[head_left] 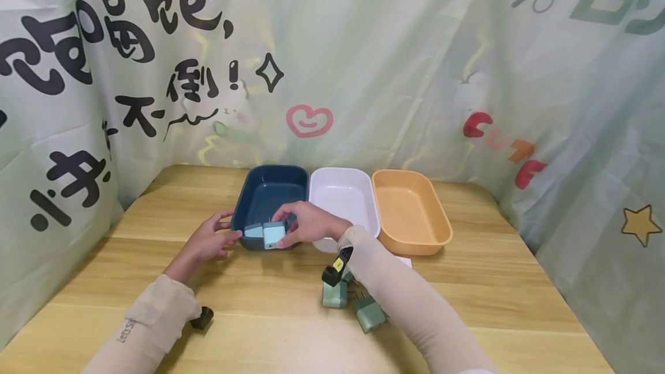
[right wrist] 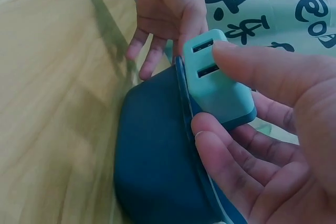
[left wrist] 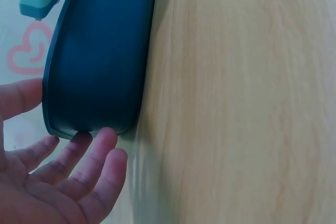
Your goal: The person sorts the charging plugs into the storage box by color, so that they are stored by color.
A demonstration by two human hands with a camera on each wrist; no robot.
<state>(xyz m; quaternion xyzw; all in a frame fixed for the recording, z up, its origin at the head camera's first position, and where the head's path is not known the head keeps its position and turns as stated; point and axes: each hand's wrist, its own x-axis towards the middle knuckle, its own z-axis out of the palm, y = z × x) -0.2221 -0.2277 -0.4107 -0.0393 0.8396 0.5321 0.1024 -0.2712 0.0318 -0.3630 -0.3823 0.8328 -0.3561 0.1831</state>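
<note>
Right hand (head_left: 307,222) is the nearer one: we see the teal charger (head_left: 273,235) in its grip, at the near rim of the blue tray (head_left: 270,195). Relation that matters, we judge: charger against that rim. Long axis runs near to far, ports facing the wearer, dark end away over the tray. It overlaps the rim in the right wrist view; contact, we can't tell. From the left hand (head_left: 209,239) it lies to the right.

Hand states: right is clamped on the charger, thumb by the ports, fingertips opposite. Left is loosely spread, holding nothing up, fingertips at the tray's near-left corner; we read it as touching lightly. Hands apart, tray corner between.

We also mark a second charger (head_left: 253,230) just left of the held one; in the tray or in the grip, we can't tell. Green chargers (head_left: 370,313) sit on the table by the right forearm.
</note>
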